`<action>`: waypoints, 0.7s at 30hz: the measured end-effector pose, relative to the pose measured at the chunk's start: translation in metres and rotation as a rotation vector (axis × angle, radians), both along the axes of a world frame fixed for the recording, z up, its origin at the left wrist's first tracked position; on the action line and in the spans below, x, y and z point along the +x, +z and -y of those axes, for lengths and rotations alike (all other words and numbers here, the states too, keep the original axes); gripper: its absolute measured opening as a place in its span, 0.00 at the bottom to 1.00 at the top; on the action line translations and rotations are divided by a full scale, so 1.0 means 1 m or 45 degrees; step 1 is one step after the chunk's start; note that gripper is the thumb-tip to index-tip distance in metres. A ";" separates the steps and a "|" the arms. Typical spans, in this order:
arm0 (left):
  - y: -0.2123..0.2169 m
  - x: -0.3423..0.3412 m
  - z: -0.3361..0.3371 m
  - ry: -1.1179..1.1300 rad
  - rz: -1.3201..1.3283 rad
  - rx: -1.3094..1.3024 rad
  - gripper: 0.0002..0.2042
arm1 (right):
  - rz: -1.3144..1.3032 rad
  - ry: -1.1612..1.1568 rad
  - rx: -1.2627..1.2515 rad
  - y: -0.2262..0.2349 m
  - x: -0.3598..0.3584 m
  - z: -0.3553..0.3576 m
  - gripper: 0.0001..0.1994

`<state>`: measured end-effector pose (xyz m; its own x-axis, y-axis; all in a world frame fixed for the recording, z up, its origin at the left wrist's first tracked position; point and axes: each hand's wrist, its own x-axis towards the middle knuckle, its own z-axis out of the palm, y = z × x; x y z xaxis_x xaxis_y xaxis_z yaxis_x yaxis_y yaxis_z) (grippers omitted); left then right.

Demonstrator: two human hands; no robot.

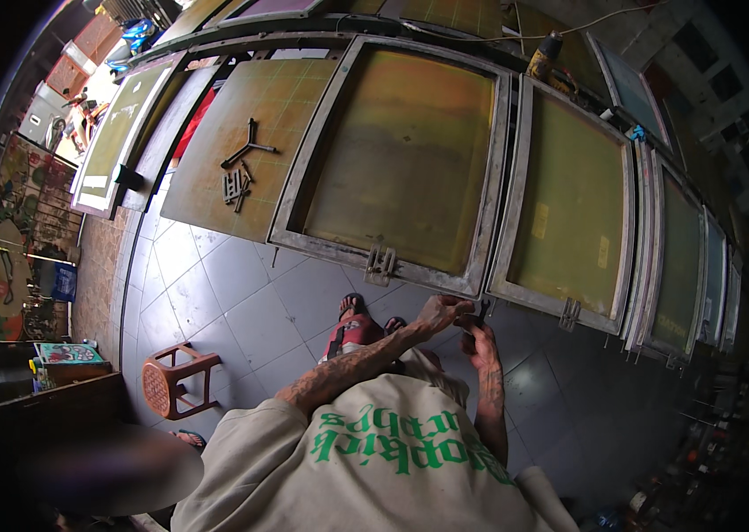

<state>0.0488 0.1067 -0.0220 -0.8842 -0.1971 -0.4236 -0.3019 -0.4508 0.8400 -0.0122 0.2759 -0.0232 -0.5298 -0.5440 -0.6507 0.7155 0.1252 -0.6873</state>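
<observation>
Clearly largest, the metal-framed yellow screen [405,151] lies with its near right corner just beyond the hands; it looks stiff, best taken by its rim, the mesh probably fragile. Next, the left hand [444,310] and right hand [481,344] sit close together near that corner, fingers curled. Smallest, a slim dark piece [484,309] is at their fingertips, likely light and rigid, best pinched mid-length; which hand grips it, I cannot tell.

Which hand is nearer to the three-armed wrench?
Left. The left hand is to the right of the three-armed wrench and closer to the body; the right hand is farther right and lower in view.
</observation>
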 end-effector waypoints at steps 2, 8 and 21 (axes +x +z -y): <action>0.011 0.001 0.000 0.017 0.037 0.052 0.15 | 0.098 -0.051 -0.041 0.008 0.001 0.000 0.08; 0.012 0.007 0.007 -0.050 -0.233 -0.008 0.15 | 0.084 -0.034 0.045 0.017 -0.001 0.004 0.08; 0.007 0.001 0.003 -0.041 0.075 0.007 0.17 | 0.152 -0.126 -0.122 0.007 0.001 0.006 0.11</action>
<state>0.0501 0.1033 -0.0150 -0.8636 -0.1664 -0.4759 -0.3649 -0.4449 0.8178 -0.0114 0.2694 -0.0164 -0.5060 -0.5554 -0.6600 0.7982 -0.0114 -0.6023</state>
